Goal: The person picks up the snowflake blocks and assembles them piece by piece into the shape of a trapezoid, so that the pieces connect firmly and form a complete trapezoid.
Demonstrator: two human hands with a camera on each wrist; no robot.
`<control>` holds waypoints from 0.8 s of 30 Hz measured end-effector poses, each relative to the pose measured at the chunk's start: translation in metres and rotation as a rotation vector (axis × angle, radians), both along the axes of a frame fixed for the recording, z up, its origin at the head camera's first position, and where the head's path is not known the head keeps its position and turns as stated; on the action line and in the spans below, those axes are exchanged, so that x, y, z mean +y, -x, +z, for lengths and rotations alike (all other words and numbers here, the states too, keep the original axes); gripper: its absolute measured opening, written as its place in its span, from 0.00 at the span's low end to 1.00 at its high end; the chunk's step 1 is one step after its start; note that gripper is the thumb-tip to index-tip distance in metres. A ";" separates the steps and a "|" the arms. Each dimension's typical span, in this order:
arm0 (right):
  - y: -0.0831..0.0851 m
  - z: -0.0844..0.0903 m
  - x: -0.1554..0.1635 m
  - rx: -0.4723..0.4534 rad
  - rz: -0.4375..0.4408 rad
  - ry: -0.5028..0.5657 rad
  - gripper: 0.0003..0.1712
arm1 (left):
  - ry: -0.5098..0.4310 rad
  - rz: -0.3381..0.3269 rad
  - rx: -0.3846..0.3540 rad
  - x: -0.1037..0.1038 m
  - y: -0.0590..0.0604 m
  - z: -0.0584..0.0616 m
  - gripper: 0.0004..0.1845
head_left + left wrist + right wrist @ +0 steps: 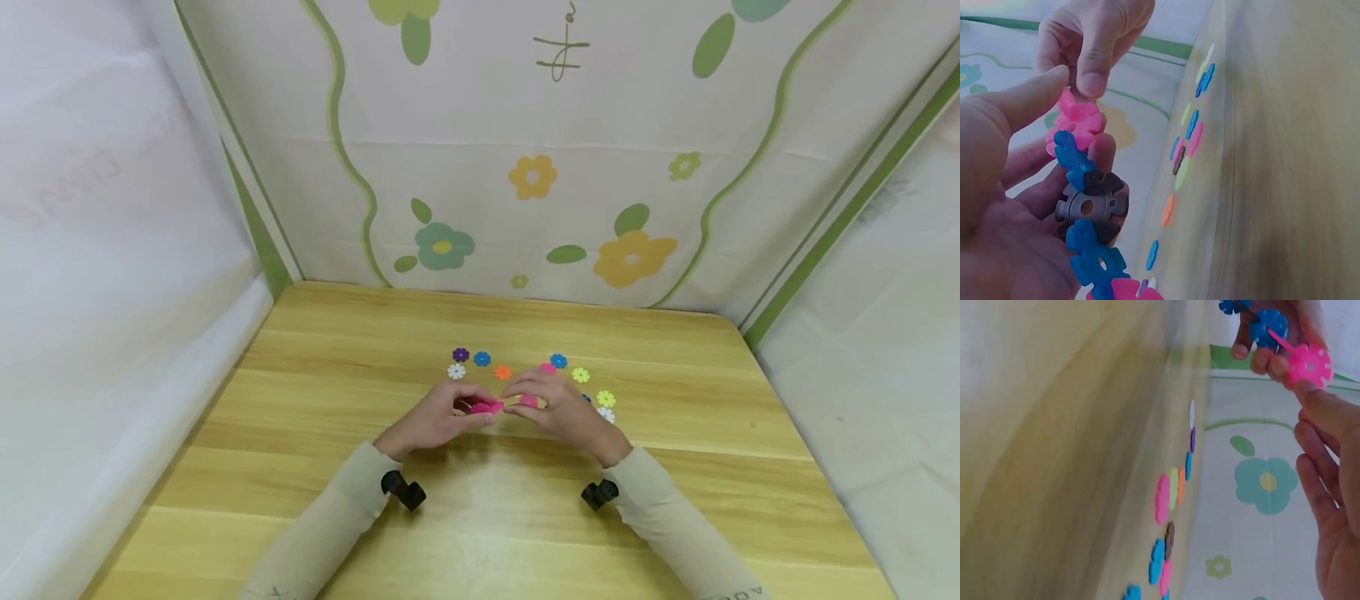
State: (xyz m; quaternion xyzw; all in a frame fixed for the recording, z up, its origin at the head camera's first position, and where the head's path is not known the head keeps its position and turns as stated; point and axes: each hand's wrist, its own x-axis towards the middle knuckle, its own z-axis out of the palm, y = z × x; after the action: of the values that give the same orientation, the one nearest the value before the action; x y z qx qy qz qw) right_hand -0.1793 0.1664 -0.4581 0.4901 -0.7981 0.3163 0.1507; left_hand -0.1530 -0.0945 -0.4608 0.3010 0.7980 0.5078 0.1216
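Observation:
A chain of interlocking flower discs in pink, blue (1094,259) and brown (1094,206) lies along the palm and fingers of my left hand (444,414). The left hand grips this chain near its far end, where two pink flower discs (1079,119) join at an angle. My right hand (558,408) meets the left from the other side, its thumb and finger pinching the edge of the end pink disc (1310,364). In the right wrist view, blue discs (1269,328) show farther down the chain. The right fingertips hide part of the pinched edge.
Loose flower discs lie flat on the wooden table (315,400) beyond the hands: purple (461,355), white (456,372), orange (502,372), yellow-green (581,375) and blue (558,360) among several. A flower-printed cloth (480,167) stands behind the table's far edge.

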 end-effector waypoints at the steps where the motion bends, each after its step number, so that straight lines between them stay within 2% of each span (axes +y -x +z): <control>1: 0.001 0.001 0.003 -0.018 -0.014 -0.027 0.13 | 0.002 0.008 -0.001 -0.001 -0.001 0.001 0.15; 8: 0.014 0.001 0.019 -0.281 -0.163 -0.243 0.16 | 0.012 0.088 -0.050 -0.005 -0.005 0.007 0.13; 13: 0.019 -0.013 0.023 -0.409 -0.264 -0.298 0.15 | 0.016 0.110 -0.037 -0.007 -0.004 0.007 0.14; 18: 0.020 -0.024 0.022 -0.442 -0.305 -0.295 0.14 | 0.003 0.118 -0.031 -0.008 -0.005 0.007 0.15; 24: 0.021 -0.026 0.019 -0.462 -0.309 -0.272 0.14 | -0.011 0.121 -0.012 -0.008 -0.005 0.005 0.15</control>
State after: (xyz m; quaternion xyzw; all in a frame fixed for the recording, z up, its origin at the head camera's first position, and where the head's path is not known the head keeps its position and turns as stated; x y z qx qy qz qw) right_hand -0.2007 0.1852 -0.4839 0.2937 -0.9114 0.2828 -0.0553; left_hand -0.1476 -0.1030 -0.4562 0.2498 0.8111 0.5205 0.0938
